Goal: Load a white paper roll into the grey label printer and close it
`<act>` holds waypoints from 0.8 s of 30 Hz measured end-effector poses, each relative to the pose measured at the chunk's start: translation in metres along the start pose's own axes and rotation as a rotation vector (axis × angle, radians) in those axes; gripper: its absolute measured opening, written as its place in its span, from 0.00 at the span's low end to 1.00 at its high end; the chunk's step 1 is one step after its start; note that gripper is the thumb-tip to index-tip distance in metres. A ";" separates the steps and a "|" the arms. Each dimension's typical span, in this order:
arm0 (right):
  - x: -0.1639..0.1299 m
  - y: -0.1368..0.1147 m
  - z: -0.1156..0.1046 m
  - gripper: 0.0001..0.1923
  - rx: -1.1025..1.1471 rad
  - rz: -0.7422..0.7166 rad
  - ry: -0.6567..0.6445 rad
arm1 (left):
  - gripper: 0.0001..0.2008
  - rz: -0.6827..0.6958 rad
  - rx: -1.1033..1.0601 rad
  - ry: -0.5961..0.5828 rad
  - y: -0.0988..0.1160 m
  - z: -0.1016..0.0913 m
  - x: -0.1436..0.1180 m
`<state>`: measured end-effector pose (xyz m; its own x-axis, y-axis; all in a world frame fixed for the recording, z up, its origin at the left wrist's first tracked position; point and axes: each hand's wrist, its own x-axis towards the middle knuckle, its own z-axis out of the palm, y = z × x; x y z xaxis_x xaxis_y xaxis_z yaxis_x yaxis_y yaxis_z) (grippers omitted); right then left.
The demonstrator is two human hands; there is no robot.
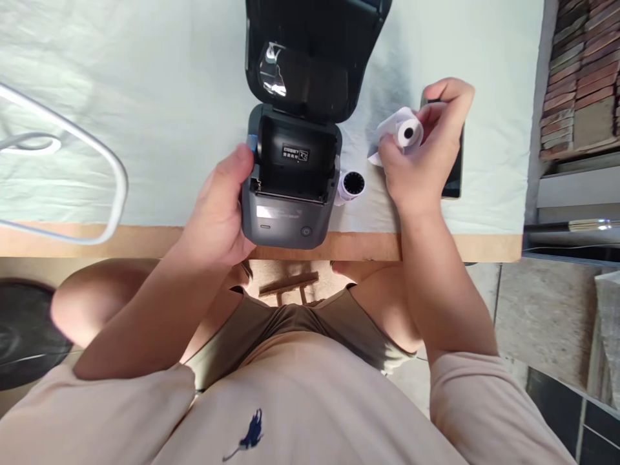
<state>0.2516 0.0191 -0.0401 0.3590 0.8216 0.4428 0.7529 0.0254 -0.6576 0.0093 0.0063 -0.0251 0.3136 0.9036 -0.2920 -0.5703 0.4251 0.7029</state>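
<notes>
A dark grey label printer (285, 219) stands at the table's front edge with its lid (314, 58) swung up and its paper bay bare. My left hand (220, 200) grips the printer's left side, thumb on the upper edge. To the right, my right hand (423, 155) is closed around a small white paper roll (409, 132) with a loose end of paper hanging at its left. Between printer and right hand lies another roll (352, 184) with a dark core, close against the printer's right side. A dark phone (454, 171) lies partly hidden under my right hand.
A pale cloth (169, 77) covers the table, whose wooden front edge (368, 247) shows. At left a white looped tube or cable (119, 181) crosses the edge. Stacked bricks (581, 84) stand beyond the table at right. A black round object (29, 332) is at lower left.
</notes>
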 end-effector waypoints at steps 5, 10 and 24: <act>-0.005 0.003 -0.005 0.20 0.168 0.022 -0.164 | 0.17 0.028 0.032 -0.071 0.000 -0.004 0.001; -0.008 0.000 -0.007 0.14 0.024 -0.089 -0.256 | 0.16 0.024 0.013 -0.069 0.000 -0.003 0.000; 0.002 0.009 -0.005 0.19 0.162 -0.166 0.033 | 0.17 0.060 0.019 -0.108 -0.004 -0.002 0.001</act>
<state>0.2620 0.0179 -0.0417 0.2575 0.7799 0.5705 0.7058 0.2515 -0.6623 0.0100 0.0053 -0.0294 0.3603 0.9157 -0.1780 -0.5766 0.3686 0.7291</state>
